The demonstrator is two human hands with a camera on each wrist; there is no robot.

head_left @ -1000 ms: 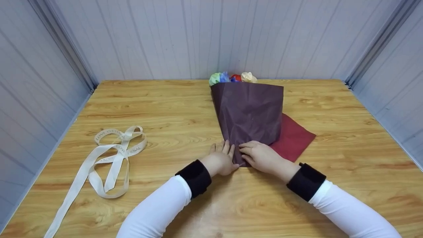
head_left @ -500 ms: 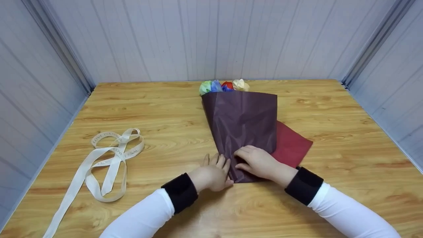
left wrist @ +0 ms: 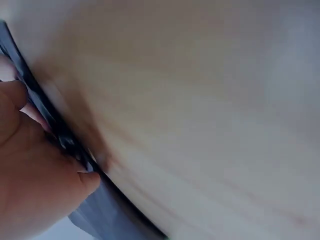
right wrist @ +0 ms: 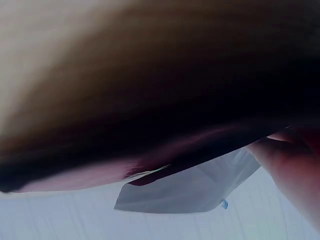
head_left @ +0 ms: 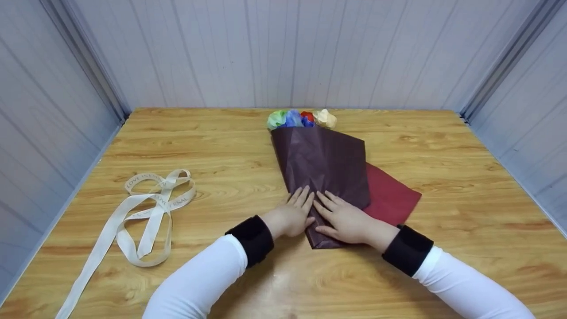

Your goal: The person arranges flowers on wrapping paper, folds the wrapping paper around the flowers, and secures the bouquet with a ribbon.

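A bouquet wrapped in dark purple paper [head_left: 330, 164] lies on the wooden table, its narrow end toward me. Several paper-like flowers [head_left: 293, 118] in green, blue, red and cream show above the wrap's far edge. My left hand [head_left: 292, 215] rests with straight fingers on the lower left side of the wrap. Spread flat on the lower right side, my right hand [head_left: 347, 219] presses the paper down. A dark red sheet [head_left: 392, 192] sticks out from under the wrap at the right. In the left wrist view the paper's dark edge [left wrist: 60, 127] runs along my fingers. Flower stems are hidden.
A cream ribbon [head_left: 153, 217] with printed letters lies in loose loops on the left of the table [head_left: 221, 155], one tail reaching the front edge. Pale panel walls [head_left: 274, 53] stand behind and at both sides.
The bouquet has come toward me and slightly left. My right fingers, bent before, now lie straight on the paper. My left hand has moved from the wrap's edge onto it.
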